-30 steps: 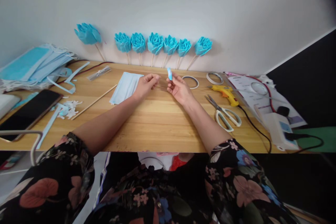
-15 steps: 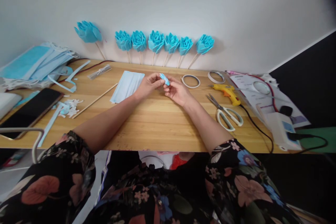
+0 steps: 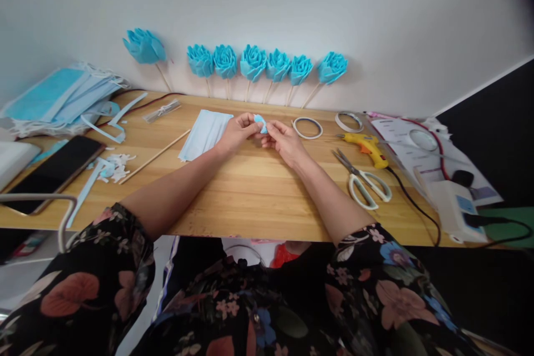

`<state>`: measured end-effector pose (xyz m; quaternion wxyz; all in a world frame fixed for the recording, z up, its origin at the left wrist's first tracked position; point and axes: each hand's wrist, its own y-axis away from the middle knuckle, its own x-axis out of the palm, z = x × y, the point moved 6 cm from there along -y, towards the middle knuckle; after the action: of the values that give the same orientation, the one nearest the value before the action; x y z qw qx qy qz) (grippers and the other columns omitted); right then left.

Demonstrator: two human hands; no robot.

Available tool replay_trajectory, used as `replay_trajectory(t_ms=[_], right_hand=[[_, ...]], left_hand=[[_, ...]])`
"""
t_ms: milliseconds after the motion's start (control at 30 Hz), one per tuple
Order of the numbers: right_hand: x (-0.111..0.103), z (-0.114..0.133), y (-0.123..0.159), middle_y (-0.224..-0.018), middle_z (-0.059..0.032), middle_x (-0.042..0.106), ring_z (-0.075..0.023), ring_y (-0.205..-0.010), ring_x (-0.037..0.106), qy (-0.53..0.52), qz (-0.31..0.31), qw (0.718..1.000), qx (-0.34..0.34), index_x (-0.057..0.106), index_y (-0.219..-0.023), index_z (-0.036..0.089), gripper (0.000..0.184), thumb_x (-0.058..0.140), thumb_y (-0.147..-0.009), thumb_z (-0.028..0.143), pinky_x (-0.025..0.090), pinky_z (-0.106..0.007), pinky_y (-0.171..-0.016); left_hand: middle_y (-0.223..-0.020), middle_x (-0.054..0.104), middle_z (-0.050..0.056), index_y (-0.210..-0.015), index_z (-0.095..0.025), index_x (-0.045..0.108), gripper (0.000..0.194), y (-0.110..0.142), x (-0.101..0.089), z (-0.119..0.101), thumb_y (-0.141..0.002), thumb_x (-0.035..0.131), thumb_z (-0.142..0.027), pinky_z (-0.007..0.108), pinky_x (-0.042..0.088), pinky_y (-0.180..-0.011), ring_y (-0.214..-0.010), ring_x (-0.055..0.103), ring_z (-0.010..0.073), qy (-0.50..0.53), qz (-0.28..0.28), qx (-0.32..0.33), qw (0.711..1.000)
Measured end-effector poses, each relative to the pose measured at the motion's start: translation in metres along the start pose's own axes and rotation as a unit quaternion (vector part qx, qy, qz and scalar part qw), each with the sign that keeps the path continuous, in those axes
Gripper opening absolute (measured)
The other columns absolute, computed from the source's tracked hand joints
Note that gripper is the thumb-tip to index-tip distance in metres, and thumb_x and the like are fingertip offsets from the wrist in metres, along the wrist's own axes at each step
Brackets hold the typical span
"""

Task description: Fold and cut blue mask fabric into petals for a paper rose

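Observation:
Over the middle of the wooden table, my left hand (image 3: 238,131) and my right hand (image 3: 285,141) pinch a small folded piece of blue mask fabric (image 3: 260,122) from either side. Its lower part is hidden by my fingers. Just left of my left hand lies a pale blue face mask (image 3: 205,132), flat on the wood. A roll of tape (image 3: 307,128) rests close to my right hand. Farther right are scissors (image 3: 362,179) with white handles and a yellow glue gun (image 3: 367,147).
Several blue fabric flowers (image 3: 252,64) on sticks lean against the wall. On the left are a mask stack (image 3: 58,97), a phone (image 3: 54,172), fabric scraps (image 3: 112,168) and a thin wooden stick (image 3: 154,157). A white power strip (image 3: 456,208) and papers (image 3: 442,153) lie right.
Both hands stay together at the same spot on the table. The blue piece has turned a little between my fingers, and the whole view has shifted slightly.

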<state>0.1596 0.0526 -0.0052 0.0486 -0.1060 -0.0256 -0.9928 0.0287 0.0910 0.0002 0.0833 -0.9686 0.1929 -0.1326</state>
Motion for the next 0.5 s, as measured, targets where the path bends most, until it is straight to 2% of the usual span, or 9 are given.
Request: replay_trajectory(t_ms=[333, 500], right_hand=[[-0.0010, 0.0021, -0.0025, -0.085, -0.0018, 0.077, -0.0109, -0.068, 0.066, 0.063, 0.016, 0.996, -0.053, 0.072, -0.107, 0.020, 0.058, 0.085, -0.066, 0.058, 0.057, -0.025, -0.065], [-0.0020, 0.0008, -0.0032, -0.085, -0.0024, 0.078, -0.0130, -0.070, 0.068, 0.112, 0.008, 0.990, -0.081, 0.069, -0.115, 0.020, 0.061, 0.080, -0.071, 0.061, 0.058, -0.027, -0.068]], left_hand=[[-0.067, 0.065, -0.003, -0.075, -0.015, 0.057, 0.033, -0.0007, -0.0005, 0.0029, -0.075, 0.084, -0.035, 0.022, 0.045, -0.060, -0.059, 0.060, 0.0078, 0.008, -0.002, -0.017, 1.000], [-0.064, 0.063, -0.003, -0.075, -0.015, 0.058, 0.038, -0.0011, -0.0004, 0.0016, -0.074, 0.085, -0.042, 0.021, 0.044, -0.058, -0.057, 0.058, 0.0072, 0.006, 0.003, -0.015, 1.000]])
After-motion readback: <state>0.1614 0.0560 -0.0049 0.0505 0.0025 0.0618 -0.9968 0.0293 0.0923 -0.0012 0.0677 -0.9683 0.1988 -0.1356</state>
